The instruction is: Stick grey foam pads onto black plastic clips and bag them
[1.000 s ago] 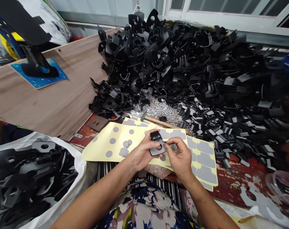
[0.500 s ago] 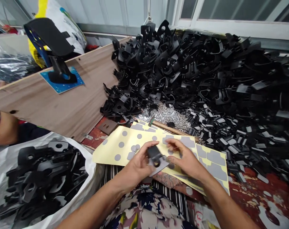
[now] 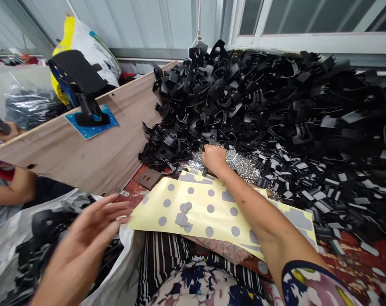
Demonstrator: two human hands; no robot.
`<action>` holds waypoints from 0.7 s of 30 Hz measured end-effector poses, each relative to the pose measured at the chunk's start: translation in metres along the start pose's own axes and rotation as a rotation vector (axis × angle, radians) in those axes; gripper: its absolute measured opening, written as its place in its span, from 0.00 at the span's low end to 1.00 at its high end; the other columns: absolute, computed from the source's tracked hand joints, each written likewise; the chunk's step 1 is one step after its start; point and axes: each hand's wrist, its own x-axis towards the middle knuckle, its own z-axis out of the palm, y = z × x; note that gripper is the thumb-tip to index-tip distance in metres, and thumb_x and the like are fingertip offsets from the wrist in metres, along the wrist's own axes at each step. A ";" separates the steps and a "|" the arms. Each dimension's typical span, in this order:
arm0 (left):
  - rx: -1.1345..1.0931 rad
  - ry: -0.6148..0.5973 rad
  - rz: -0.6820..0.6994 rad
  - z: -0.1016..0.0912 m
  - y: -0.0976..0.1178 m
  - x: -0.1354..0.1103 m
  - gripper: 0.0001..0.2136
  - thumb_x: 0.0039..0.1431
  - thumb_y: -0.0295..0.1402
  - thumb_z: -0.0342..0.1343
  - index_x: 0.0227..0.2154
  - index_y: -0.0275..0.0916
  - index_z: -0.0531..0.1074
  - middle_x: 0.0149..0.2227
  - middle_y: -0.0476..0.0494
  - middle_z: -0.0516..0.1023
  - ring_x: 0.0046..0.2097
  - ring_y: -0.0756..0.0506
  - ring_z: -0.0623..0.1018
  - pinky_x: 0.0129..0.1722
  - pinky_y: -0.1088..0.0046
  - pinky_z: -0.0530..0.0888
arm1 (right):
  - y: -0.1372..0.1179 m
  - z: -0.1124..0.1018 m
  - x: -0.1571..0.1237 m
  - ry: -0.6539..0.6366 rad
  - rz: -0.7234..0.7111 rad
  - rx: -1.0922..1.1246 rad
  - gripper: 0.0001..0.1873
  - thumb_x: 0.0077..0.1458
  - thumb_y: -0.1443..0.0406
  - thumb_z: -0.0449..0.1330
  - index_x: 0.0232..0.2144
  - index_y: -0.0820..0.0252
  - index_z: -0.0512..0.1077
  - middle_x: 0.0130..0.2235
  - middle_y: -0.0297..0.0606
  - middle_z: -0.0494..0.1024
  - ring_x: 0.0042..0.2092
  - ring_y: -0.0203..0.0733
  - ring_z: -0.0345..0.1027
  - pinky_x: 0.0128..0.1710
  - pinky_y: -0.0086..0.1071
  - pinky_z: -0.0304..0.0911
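My left hand is open over the white sack at the lower left, fingers stretched out and slightly blurred. Black plastic parts lie inside that sack. Farther forward, my right hand is closed at the front of a heap of black plastic clips, beside loose silver metal pins. Its fingers are curled away from view, so whatever they hold is hidden. Beneath my right forearm is a yellow backing sheet with grey round and shaped stickers.
A wooden board leans at the left, with a black bracket standing on a blue card. Small black pieces with grey pads spread across the right. Another person's arm shows at far left.
The black part with a grey sticker has left my left hand, which moved left over the sack and opened. My right hand reached forward to the clips and pins and closed.
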 end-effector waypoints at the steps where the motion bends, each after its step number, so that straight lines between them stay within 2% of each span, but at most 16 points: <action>1: -0.072 -0.103 -0.063 0.024 -0.005 0.003 0.33 0.50 0.39 0.74 0.59 0.51 0.71 0.52 0.41 0.82 0.52 0.32 0.81 0.51 0.55 0.81 | 0.003 -0.003 -0.013 0.009 -0.018 -0.010 0.13 0.69 0.66 0.54 0.46 0.64 0.77 0.48 0.53 0.81 0.48 0.53 0.74 0.44 0.39 0.64; 4: -0.348 -0.384 -0.316 0.097 -0.023 0.012 0.40 0.54 0.37 0.72 0.68 0.50 0.60 0.51 0.36 0.82 0.54 0.35 0.81 0.56 0.55 0.78 | 0.017 -0.010 -0.084 0.051 -0.160 -0.017 0.15 0.71 0.67 0.51 0.45 0.58 0.78 0.48 0.48 0.82 0.51 0.52 0.71 0.48 0.41 0.63; 5: -0.412 -0.443 -0.386 0.119 -0.029 0.014 0.41 0.55 0.35 0.71 0.69 0.51 0.58 0.50 0.38 0.82 0.53 0.36 0.81 0.55 0.56 0.78 | 0.023 -0.010 -0.113 0.082 -0.268 0.010 0.16 0.72 0.66 0.50 0.44 0.56 0.79 0.45 0.46 0.82 0.49 0.51 0.71 0.49 0.43 0.64; 7: -0.467 -0.501 -0.468 0.157 -0.042 0.015 0.39 0.55 0.30 0.69 0.67 0.51 0.59 0.46 0.41 0.81 0.48 0.41 0.82 0.49 0.62 0.80 | 0.036 -0.007 -0.170 0.125 -0.487 0.138 0.16 0.73 0.65 0.51 0.49 0.51 0.78 0.46 0.41 0.83 0.46 0.49 0.72 0.50 0.46 0.65; 8: -0.463 -0.512 -0.483 0.173 -0.048 0.015 0.38 0.54 0.27 0.68 0.65 0.50 0.61 0.44 0.43 0.80 0.44 0.44 0.82 0.45 0.67 0.80 | 0.044 -0.004 -0.193 0.142 -0.534 0.213 0.16 0.72 0.66 0.51 0.52 0.50 0.78 0.47 0.40 0.84 0.46 0.48 0.73 0.51 0.47 0.66; 10: -0.411 -0.510 -0.479 0.197 -0.059 0.015 0.33 0.52 0.22 0.65 0.61 0.47 0.64 0.40 0.47 0.77 0.35 0.50 0.79 0.37 0.75 0.78 | 0.062 0.002 -0.224 0.199 -0.485 0.382 0.17 0.70 0.68 0.54 0.54 0.48 0.77 0.49 0.39 0.83 0.47 0.48 0.74 0.51 0.48 0.68; 12: -0.345 -0.510 -0.454 0.213 -0.066 0.019 0.29 0.53 0.20 0.62 0.57 0.46 0.66 0.38 0.48 0.75 0.30 0.52 0.75 0.32 0.76 0.77 | 0.083 0.005 -0.232 0.293 -0.269 0.531 0.16 0.69 0.69 0.55 0.52 0.50 0.77 0.51 0.40 0.82 0.50 0.48 0.74 0.52 0.48 0.70; 14: -0.277 -0.508 -0.439 0.224 -0.070 0.026 0.26 0.53 0.20 0.60 0.54 0.46 0.66 0.39 0.48 0.73 0.28 0.52 0.74 0.29 0.74 0.78 | 0.100 0.009 -0.226 0.350 -0.059 0.608 0.16 0.67 0.69 0.54 0.50 0.53 0.77 0.51 0.43 0.81 0.53 0.49 0.74 0.53 0.47 0.70; 15: -0.250 -0.505 -0.440 0.227 -0.071 0.030 0.24 0.53 0.20 0.60 0.52 0.45 0.66 0.39 0.48 0.72 0.28 0.52 0.74 0.28 0.72 0.79 | 0.106 0.011 -0.221 0.352 0.001 0.611 0.16 0.66 0.69 0.53 0.49 0.54 0.77 0.50 0.44 0.81 0.53 0.50 0.74 0.53 0.47 0.70; 18: -0.222 -0.505 -0.454 0.232 -0.074 0.040 0.21 0.52 0.21 0.61 0.48 0.44 0.66 0.39 0.47 0.71 0.28 0.51 0.74 0.26 0.68 0.81 | 0.114 0.019 -0.210 0.279 0.038 0.585 0.16 0.63 0.70 0.53 0.47 0.57 0.77 0.48 0.45 0.81 0.52 0.52 0.73 0.54 0.49 0.68; 21: -0.261 -0.515 -0.436 0.231 -0.078 0.043 0.21 0.52 0.21 0.63 0.47 0.44 0.66 0.40 0.47 0.71 0.29 0.50 0.75 0.26 0.66 0.82 | 0.116 0.019 -0.211 0.216 0.099 0.700 0.14 0.63 0.68 0.53 0.45 0.56 0.78 0.45 0.42 0.82 0.48 0.50 0.73 0.52 0.47 0.69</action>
